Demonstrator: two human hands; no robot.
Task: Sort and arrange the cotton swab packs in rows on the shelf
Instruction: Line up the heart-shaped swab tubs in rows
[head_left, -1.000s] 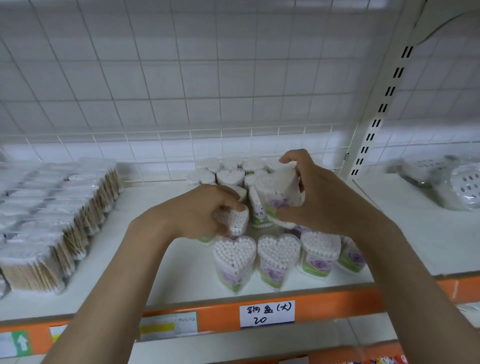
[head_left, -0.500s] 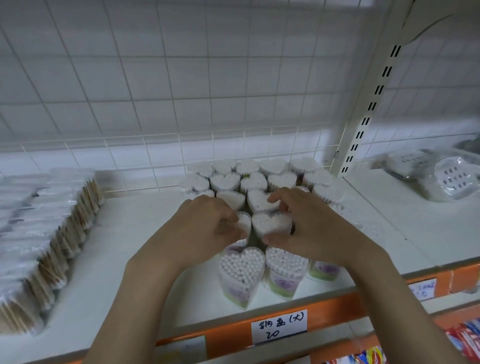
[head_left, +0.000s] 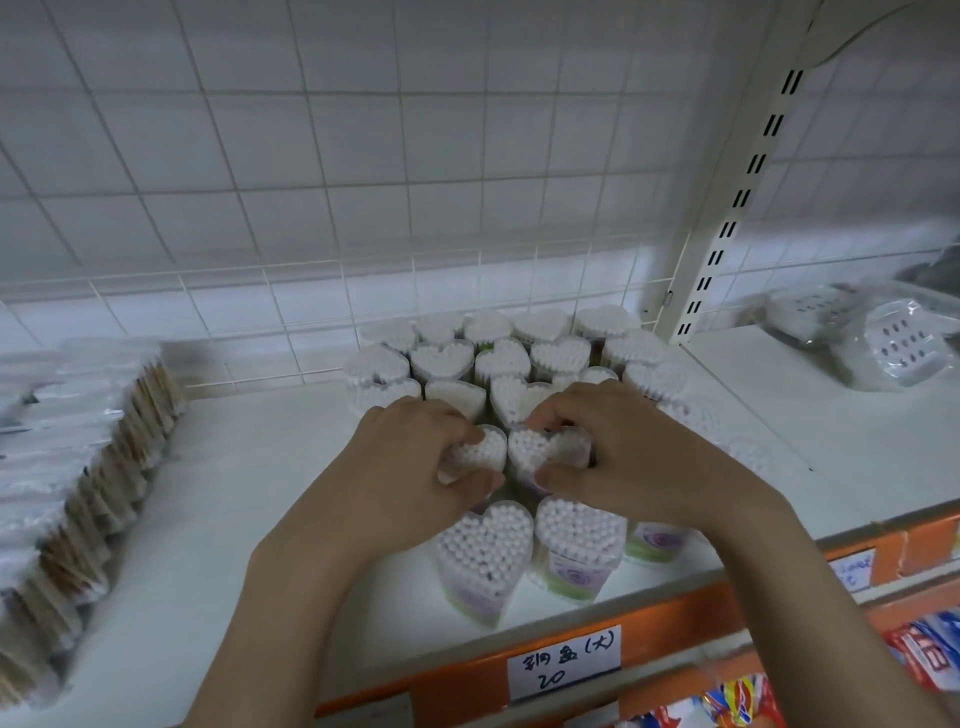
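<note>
White heart-shaped swab packs (head_left: 498, 374) fill the shelf (head_left: 218, 519) toward twelve o'clock, where the left hand (head_left: 410, 467) pinches one pack (head_left: 475, 452) and the right hand (head_left: 628, 457) another (head_left: 540, 452); I'd seat both upright, touching, lobes matching their row.

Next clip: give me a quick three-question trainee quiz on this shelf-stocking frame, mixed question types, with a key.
1. True or false: the left hand and the right hand each grip a heart-shaped swab pack.
2. The bagged wooden-stick swabs lie on which side of the shelf: A left, B right, C centre?
3. What number is handwritten on the white price label?

Key: 1 true; 2 A; 3 20.
</note>
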